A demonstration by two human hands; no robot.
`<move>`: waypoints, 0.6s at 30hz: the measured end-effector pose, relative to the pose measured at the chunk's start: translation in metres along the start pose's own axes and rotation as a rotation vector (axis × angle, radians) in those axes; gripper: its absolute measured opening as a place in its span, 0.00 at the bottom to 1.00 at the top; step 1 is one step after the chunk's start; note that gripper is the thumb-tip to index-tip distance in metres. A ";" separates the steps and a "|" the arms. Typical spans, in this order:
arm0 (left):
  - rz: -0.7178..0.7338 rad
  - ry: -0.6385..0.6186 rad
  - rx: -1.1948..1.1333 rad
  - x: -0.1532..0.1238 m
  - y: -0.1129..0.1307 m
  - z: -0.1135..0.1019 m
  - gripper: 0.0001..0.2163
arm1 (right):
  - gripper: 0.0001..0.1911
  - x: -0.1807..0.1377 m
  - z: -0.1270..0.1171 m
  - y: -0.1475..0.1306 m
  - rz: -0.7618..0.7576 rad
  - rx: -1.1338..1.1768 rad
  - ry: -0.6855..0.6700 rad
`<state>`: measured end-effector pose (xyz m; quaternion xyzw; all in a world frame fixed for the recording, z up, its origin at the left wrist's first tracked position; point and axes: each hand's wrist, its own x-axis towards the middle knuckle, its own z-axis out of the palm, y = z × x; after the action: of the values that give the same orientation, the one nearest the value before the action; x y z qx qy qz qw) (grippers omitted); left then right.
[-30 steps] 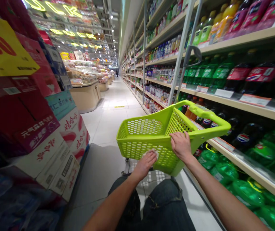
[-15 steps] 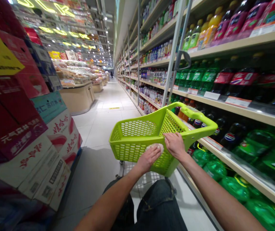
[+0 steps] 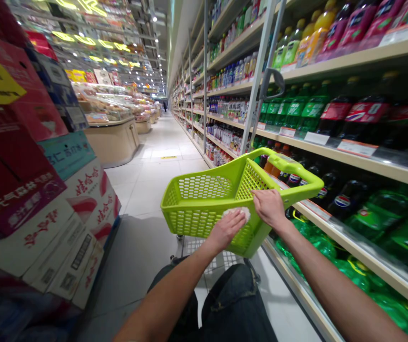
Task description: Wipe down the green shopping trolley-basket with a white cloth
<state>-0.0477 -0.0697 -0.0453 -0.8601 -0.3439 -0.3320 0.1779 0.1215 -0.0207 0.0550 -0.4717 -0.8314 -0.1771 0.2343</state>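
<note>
A lime-green plastic shopping cart (image 3: 193,219) with perforated sides stands in front of my knees, its handle toward the shelves on the right. My left hand (image 3: 226,229) presses a crumpled white cloth (image 3: 242,213) against the near side of the basket, fingers laid over it. Just to the right, my right hand (image 3: 268,207) is closed over the top rim near the handle end, its thumb or finger lying along the edge. Part of the cloth is hidden beneath my left fingers.
Shelves of soda bottles (image 3: 366,111) line the right side, close to the cart handle. Stacked drink cartons (image 3: 64,228) stand on the left. A rounded display counter (image 3: 113,142) is farther along the tiled aisle (image 3: 154,178). A grey hook-shaped handle (image 3: 272,81) hangs by the shelf upright.
My left hand has slid the cloth right and slightly up along the basket side. My right hand has shifted right along the rim toward the handle. The cart has barely moved.
</note>
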 end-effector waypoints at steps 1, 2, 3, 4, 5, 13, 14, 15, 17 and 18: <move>-0.025 0.022 0.002 0.010 0.000 -0.003 0.17 | 0.16 0.001 0.000 -0.001 0.011 0.023 0.016; -0.041 0.039 0.007 0.020 0.000 -0.004 0.17 | 0.17 0.002 0.000 -0.001 0.024 0.048 0.033; -0.046 0.043 0.012 0.027 -0.001 -0.004 0.17 | 0.17 0.003 0.000 -0.001 0.035 0.073 0.047; -0.039 0.036 0.018 0.031 -0.001 -0.002 0.16 | 0.18 0.004 -0.001 -0.001 0.039 0.094 0.055; -0.024 0.017 0.024 0.030 -0.001 0.002 0.16 | 0.18 0.004 -0.001 0.000 0.031 0.109 0.056; -0.034 0.041 0.075 -0.021 -0.014 -0.015 0.16 | 0.15 -0.001 -0.001 -0.008 -0.042 0.023 -0.024; -0.088 0.085 0.100 -0.020 -0.018 -0.022 0.17 | 0.14 -0.001 0.000 -0.014 -0.028 0.016 -0.016; -0.139 0.121 0.126 -0.018 -0.022 -0.027 0.17 | 0.14 -0.001 0.003 -0.022 -0.020 0.019 -0.012; -0.196 0.148 0.168 -0.016 -0.032 -0.031 0.17 | 0.14 -0.001 0.008 -0.037 -0.039 0.051 -0.026; -0.206 0.142 0.181 -0.018 -0.037 -0.031 0.17 | 0.14 -0.002 0.012 -0.045 -0.060 0.070 -0.042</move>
<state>-0.0979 -0.0690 -0.0323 -0.7751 -0.4452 -0.3764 0.2435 0.0810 -0.0378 0.0410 -0.4418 -0.8556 -0.1448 0.2276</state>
